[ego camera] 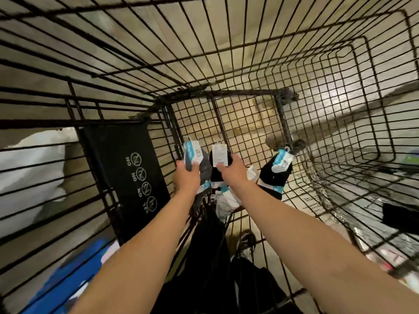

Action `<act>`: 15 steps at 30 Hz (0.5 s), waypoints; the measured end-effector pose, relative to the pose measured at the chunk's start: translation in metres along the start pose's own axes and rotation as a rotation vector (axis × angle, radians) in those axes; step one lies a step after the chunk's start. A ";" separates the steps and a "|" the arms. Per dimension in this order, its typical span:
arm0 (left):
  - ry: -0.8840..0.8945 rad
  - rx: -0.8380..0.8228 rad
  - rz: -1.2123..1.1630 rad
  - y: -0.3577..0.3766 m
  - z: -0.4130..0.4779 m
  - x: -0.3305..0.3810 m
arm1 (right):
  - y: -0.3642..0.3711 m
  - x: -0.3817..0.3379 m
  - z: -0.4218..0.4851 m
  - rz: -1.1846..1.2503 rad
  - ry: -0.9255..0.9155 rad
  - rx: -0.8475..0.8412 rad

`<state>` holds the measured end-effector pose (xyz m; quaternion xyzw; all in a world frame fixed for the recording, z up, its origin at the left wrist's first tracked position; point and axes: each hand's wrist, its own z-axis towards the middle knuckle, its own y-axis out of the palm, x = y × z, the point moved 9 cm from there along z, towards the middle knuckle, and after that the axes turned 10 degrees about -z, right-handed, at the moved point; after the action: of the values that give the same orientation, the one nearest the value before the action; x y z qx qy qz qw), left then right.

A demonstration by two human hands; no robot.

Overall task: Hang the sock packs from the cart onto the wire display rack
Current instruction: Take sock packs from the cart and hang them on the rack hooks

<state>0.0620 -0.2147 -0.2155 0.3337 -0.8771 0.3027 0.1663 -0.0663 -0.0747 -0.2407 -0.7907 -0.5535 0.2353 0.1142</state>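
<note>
Nearest the camera, two bare forearms reach down and forward into a black wire shopping cart [249, 71], whose mesh walls rise on every side and crowd the view. Below the arms, through the cart's bars, dark trouser legs and a dark-and-white shoe [246, 242] stand on the pale floor, and a blurred blue object [68, 277] sits at the lower left outside the basket. The left hand [186, 175] is closed on the upper part of a grey sock pack with a blue-and-white card label [198, 165], thumb on the near side and fingers curled behind. Just beside it, the right hand [233, 169] grips a black sock pack with a white printed tag [218, 163], fingers wrapped over its right edge. The two packs touch along their inner edges. Under them lies a white sock pack with blue trim [227, 198] on the cart's mesh bottom. To the right, apart from both hands, a black sock pack with a blue-and-white header card [277, 172] leans against the cart wall. On the left, the folded black plastic child-seat flap with white warning symbols [133, 175] fills that side of the basket, and beyond it a white bag-like bundle [29, 175] shows through the bars. The wire display rack is not clearly told apart from the cart.
</note>
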 end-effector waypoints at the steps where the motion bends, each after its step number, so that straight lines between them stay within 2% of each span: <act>1: -0.008 0.001 0.010 0.002 0.003 -0.003 | 0.000 0.001 0.005 -0.064 0.009 0.035; 3: -0.002 -0.002 0.059 0.006 0.008 -0.007 | -0.003 0.002 0.010 -0.161 0.029 0.088; 8: 0.017 -0.037 0.101 0.016 0.003 -0.008 | -0.001 0.004 0.008 -0.160 0.013 0.039; 15: 0.084 0.089 0.077 -0.001 -0.033 0.038 | -0.089 -0.035 -0.053 0.014 -0.248 0.373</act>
<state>0.0388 -0.2129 -0.1715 0.2938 -0.8671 0.3616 0.1763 -0.1224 -0.0707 -0.1470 -0.7248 -0.5046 0.4297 0.1880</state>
